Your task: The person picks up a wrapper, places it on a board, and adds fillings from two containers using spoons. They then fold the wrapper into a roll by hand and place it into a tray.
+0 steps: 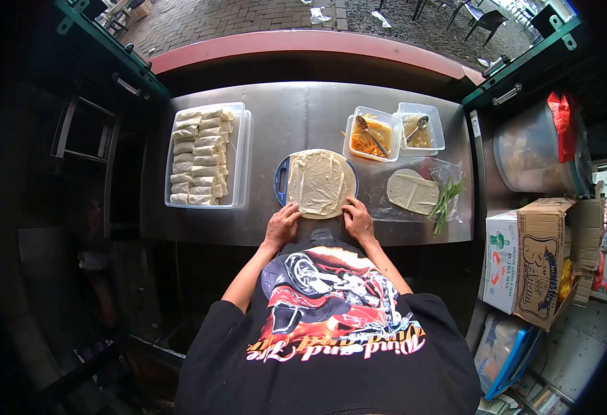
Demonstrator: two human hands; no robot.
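A thin, pale spring roll wrapper point(319, 181) lies spread on a round, blue-edged cutting board point(282, 181) in front of me. At its near left edge, the fingers of my left hand point(283, 225) are closed on the wrapper. My right hand point(358, 221) pinches the near right edge in the same way. Nothing shows on top of the sheet apart from creases and folds. To the right, more wrapper sheets point(412, 191) lie on clear plastic, beside a bunch of green stalks point(444, 205).
Rolled spring rolls point(198, 158) fill a plastic tray point(240, 155) on the left. Tubs of shredded orange filling point(366, 144) and a pale mixture point(417, 133), each with a spoon, stand at back right. Cardboard boxes point(540, 263) are stacked beyond the steel table's point(276, 111) right edge.
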